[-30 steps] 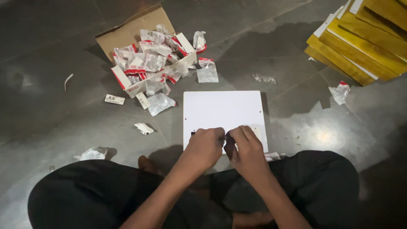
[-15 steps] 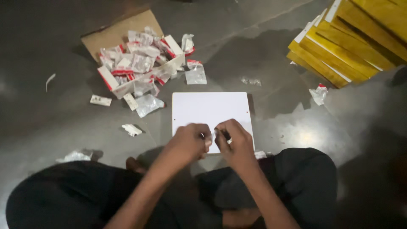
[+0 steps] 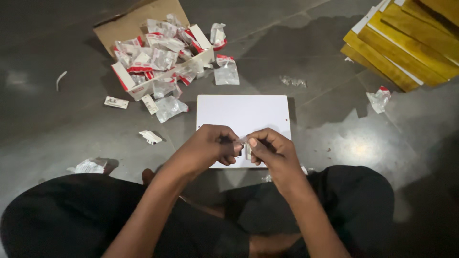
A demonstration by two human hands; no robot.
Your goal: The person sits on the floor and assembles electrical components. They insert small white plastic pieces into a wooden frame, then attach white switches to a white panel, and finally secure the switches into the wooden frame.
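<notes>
Hands meeting over flat white board [image 3: 243,112] on glossy grey floor [image 3: 67,129]: left hand [image 3: 210,150] and right hand [image 3: 270,150] both pinching small crinkly clear packet [image 3: 241,140], grips closed. Cardboard box [image 3: 143,43] of packets lying beyond.

A: Far left, an open cardboard box [image 3: 143,28] brimming with red-and-white plastic packets [image 3: 162,57], more strewn over the grey floor [image 3: 71,124].

B: Top right, stacked yellow boards [image 3: 406,38], one crumpled packet [image 3: 379,99] beside them.
</notes>
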